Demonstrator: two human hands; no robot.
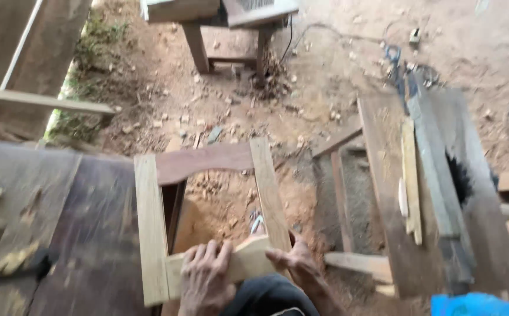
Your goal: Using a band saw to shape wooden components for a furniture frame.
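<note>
A pale wooden frame (pixel 152 216) with two upright side pieces, a darker curved top rail (pixel 205 161) and a light bottom rail lies tilted in front of me. My left hand (pixel 205 278) grips the bottom rail from above. On the frame's lower right corner, where the right side piece meets the bottom rail, rests my right hand (pixel 295 263). The frame's left side lies over the edge of a dark wooden work surface (pixel 85 234). My knee in dark cloth shows just below the hands.
Sawdust and wood chips cover the dirt ground. A wooden table saw bench (pixel 442 199) with loose boards and a blade slot stands at right. A small wooden stool (pixel 225 23) is at the top. Planks lean at upper left. Something blue (pixel 477 305) sits at bottom right.
</note>
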